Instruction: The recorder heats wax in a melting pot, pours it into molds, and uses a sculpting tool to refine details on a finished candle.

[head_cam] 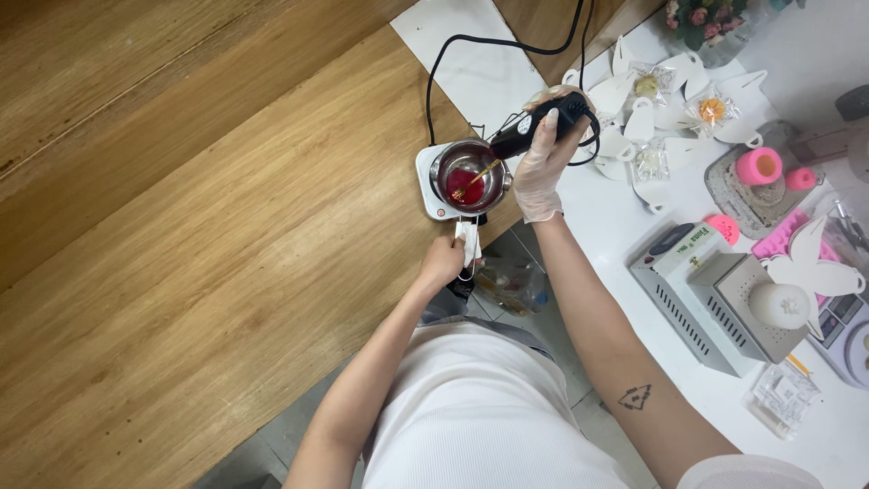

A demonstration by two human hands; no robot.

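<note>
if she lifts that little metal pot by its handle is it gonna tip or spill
Probably front-heavy: the metal pot holds red liquid, and the left hand grips only the handle's far end. The liquid would likely slosh if jolted. The stick resting loose inside may shift or slide.

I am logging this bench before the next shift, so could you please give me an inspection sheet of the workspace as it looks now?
Surface: wooden table on the left, white table on the right.
Job's things: small metal pot of red liquid on a white hot plate; black handheld tool with a thin probe dipped in it.
Clutter: white paper cut-outs, wrapped sweets, pink moulds, grey metal machine, white candle.
Grips: left hand, bare, holds the pot's white handle; right hand, gloved, holds the tool.
Cables: black cable loops from the tool off the top edge.
Surroundings: flowers, tiled floor.
</note>
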